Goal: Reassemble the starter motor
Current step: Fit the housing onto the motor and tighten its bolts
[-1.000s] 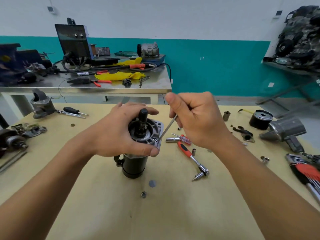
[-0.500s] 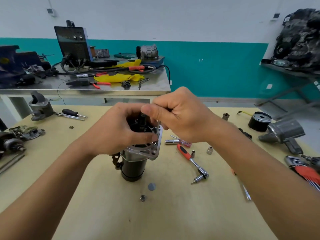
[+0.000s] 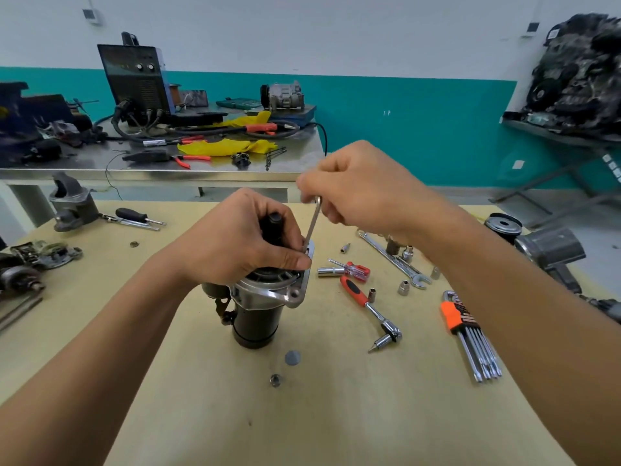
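Starter motor (image 3: 258, 311) stands upright mid-table (image 3: 336, 415), long axis vertical. Left hand (image 3: 242, 243) grips its top. Right hand (image 3: 363, 190), above and right, pinches hex key (image 3: 312, 223) slanting down-left into flange (image 3: 297, 292).

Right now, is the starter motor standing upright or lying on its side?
Upright: the starter motor stands on its black end, flange up, left hand gripping it.

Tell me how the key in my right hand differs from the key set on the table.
The key is single; the key set is several clipped in an orange holder. The key stands steeply, pinched by the right hand, tip at the motor flange; the key set lies flat on the table, untouched. Both are silver metal.
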